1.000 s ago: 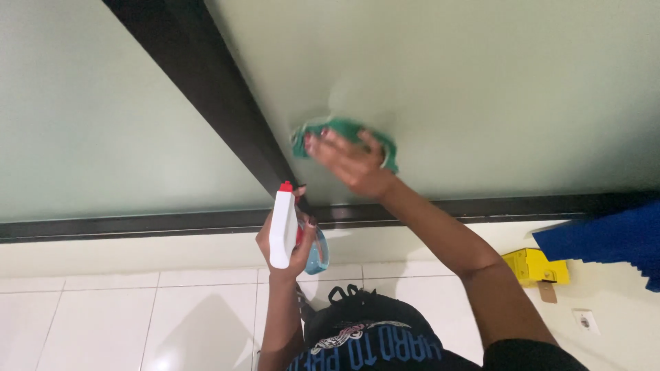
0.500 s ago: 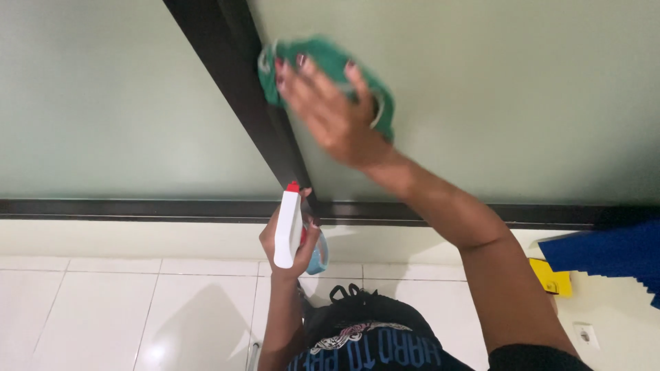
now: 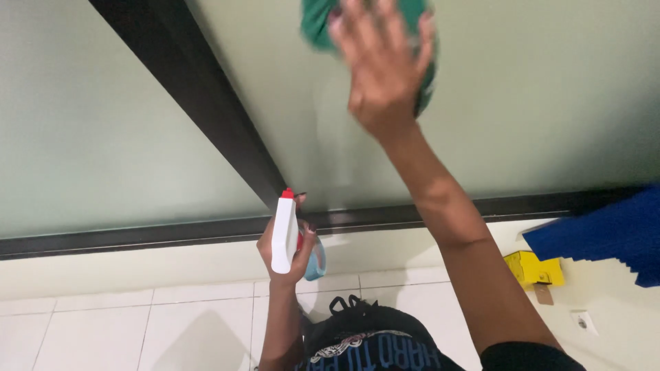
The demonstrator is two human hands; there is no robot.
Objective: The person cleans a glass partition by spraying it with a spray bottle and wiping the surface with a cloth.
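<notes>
Frosted glass (image 3: 536,103) backs the right hand (image 3: 381,65), fingers flat over green cloth (image 3: 316,24); left hand (image 3: 289,251) grips spray bottle (image 3: 283,233)

A small yellow box (image 3: 533,268) lies at the right, near the wall base, just below a blue ridged sheet. A small brown tag-like piece (image 3: 544,294) touches its lower edge. No screens or signs show.

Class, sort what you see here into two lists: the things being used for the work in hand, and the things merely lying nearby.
In use:
- green cloth, pressed to the frosted glass panel by the right hand
- spray bottle, white with a red tip, gripped in the left hand

Lying about:
- yellow box on the floor
- blue object at the right edge
- wall socket
</notes>
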